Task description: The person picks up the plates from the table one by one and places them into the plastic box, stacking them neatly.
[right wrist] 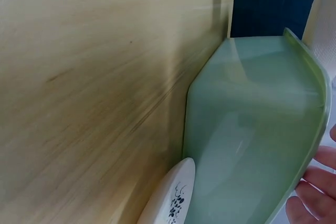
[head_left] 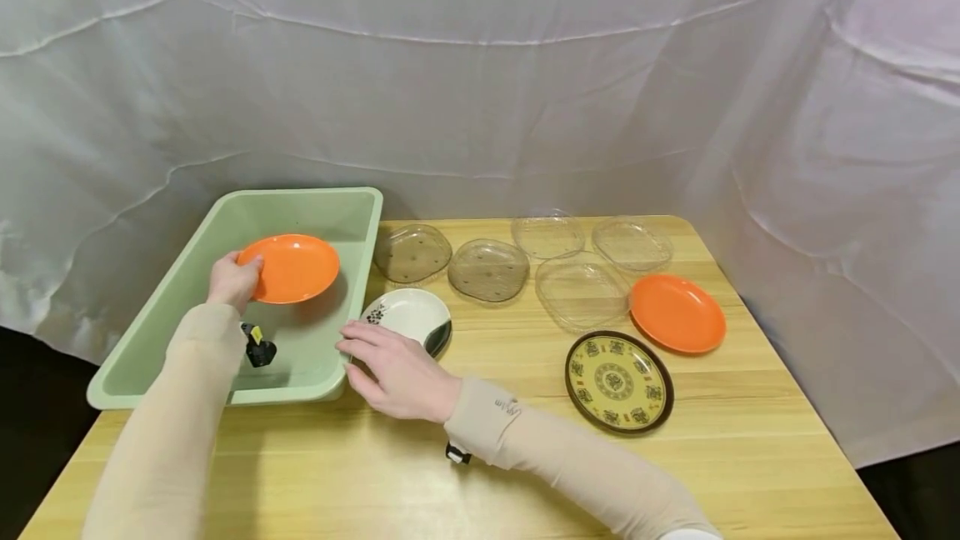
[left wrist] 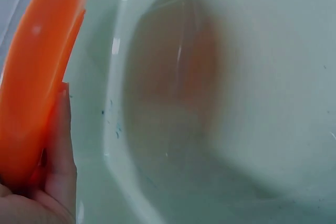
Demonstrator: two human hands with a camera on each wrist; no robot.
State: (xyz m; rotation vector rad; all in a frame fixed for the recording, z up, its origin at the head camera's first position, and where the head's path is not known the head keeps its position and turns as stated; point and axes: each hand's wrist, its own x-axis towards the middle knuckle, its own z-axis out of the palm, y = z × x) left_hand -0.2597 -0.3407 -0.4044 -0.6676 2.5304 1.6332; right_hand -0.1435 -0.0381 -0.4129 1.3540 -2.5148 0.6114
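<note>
My left hand (head_left: 234,280) pinches the left edge of an orange plate (head_left: 297,269), holding it inside the opening of a green basin (head_left: 309,361). The left wrist view shows the plate (left wrist: 37,77) tilted on edge, the thumb along one side, and an orange blur on the basin's glossy surface. At the basin's right rim is my right hand (head_left: 405,373), its fingers loosely extended; in the right wrist view the fingertips (right wrist: 310,198) lie at that rim. Just beyond this hand, a white plate (head_left: 411,313) with a dark leaf-like pattern sits against the basin's outer wall.
Along the table's back lie two smoky clear plates (head_left: 489,271) and three clear ones, including a front one (head_left: 581,292). Farther right are another orange plate (head_left: 678,313) and a yellow patterned plate (head_left: 618,382) with a dark rim. A grey curtain (head_left: 480,107) hangs behind the table.
</note>
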